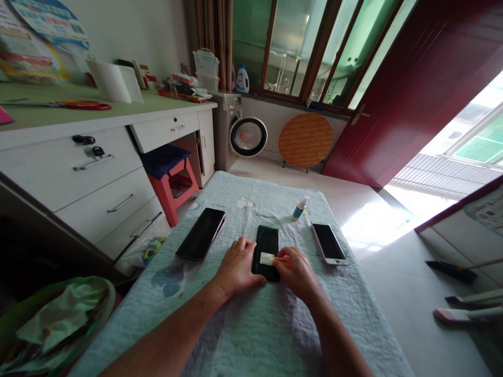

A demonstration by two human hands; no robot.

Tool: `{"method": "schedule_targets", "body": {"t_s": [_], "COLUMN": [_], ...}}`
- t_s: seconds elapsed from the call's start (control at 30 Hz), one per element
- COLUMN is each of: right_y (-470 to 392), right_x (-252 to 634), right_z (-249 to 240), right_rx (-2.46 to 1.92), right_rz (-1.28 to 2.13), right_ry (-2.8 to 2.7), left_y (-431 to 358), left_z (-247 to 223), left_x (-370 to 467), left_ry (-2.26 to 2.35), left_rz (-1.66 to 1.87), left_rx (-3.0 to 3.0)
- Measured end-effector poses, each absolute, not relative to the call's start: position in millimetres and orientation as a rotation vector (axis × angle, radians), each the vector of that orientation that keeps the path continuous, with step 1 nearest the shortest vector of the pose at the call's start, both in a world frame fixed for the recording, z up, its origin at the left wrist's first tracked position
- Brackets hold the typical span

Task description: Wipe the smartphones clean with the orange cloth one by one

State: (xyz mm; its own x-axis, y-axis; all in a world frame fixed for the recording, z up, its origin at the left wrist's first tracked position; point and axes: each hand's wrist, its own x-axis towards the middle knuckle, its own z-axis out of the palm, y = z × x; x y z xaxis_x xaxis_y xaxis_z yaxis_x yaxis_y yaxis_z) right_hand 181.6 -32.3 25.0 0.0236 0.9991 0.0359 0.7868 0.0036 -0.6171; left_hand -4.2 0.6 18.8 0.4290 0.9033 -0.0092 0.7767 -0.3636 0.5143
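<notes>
Bracing a dark phone (268,240) on the quilted cloth (236,335), the left hand (238,264) curls its fingers along the left edge and sets its thumb at the bottom corner, gripping that side. The right hand (296,269) closes in a pinch around a small orange tool (282,260), whose tip meets the pale label (267,258) on the phone's lower half. The phone lies flat between the two hands, near the middle of the cloth.

To the left rests a larger black phone (201,234) — something thin shows under its right edge. To the right lies a white-framed phone (329,243), screen up. Just beyond, a small spray bottle (299,208) with a white top stands on the cloth.

Past the cloth's left side, a red stool (175,186) with a dark blue cover sits by the white desk (98,157), which bears a paper roll (113,81) and red-handled scissors (84,105). Farther off, a washing machine (227,131) has its round door (248,136) swung out; a round wooden tabletop (305,140) leans near the wall — below the brown-framed window (302,52).
</notes>
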Motion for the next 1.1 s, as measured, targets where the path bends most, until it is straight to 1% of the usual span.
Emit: {"method": "schedule_targets", "body": {"t_s": [0.13, 0.4, 0.5, 0.73, 1.1], "right_y": [-31, -30, -30, -35, -35], "right_x": [181, 179, 180, 183, 182], "right_z": [20, 17, 20, 35, 34], "right_rx": [-1.838, -1.808, -1.790, -1.721, -1.727], "right_rz": [0.587, 0.604, 0.611, 0.755, 0.724], "right_ry": [-1.742, -1.788, -1.842, -1.969, -1.926], "left_y": [2, 3, 3, 3, 3], "left_z": [17, 15, 15, 16, 13], "left_x": [-4, -4, -4, -4, -5], "left_ry": [1.421, 1.414, 1.417, 1.422, 1.416], "left_rz": [0.395, 0.400, 0.393, 0.403, 0.413], "left_rx": [2.218, 2.237, 2.239, 2.246, 2.261]}}
